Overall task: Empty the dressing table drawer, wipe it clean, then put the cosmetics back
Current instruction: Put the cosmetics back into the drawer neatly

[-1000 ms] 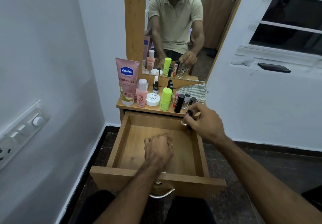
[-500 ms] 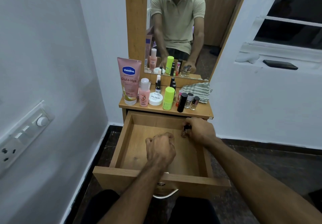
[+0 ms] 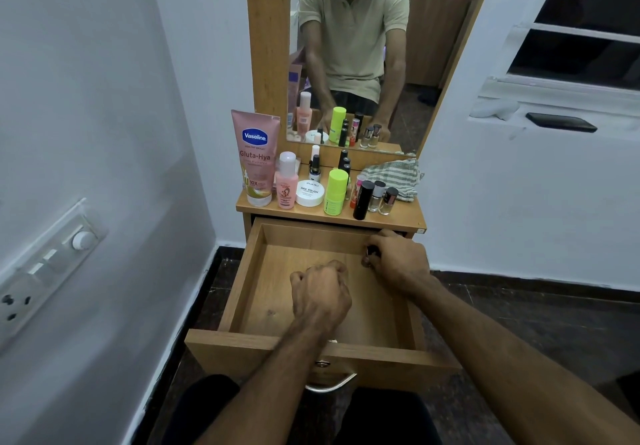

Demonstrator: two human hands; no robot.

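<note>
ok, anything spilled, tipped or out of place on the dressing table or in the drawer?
Nothing stands out. The cosmetics on the tabletop all stand upright, with no spill visible. The striped cloth lies bunched at the back right. The drawer floor looks bare and dry.

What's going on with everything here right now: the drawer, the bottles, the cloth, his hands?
Drawer: pulled open, bare inside apart from the hands and one bottle.
Small dark-capped bottle: in the drawer's back right corner, held.
Right hand: gripping that bottle.
Left hand: curled over the drawer; contents hidden.
Vaseline tube: standing cap down on the tabletop.
Green bottle: upright, capped.
Nail polish jar: lid on.
Striped cloth: crumpled by the mirror.
</note>
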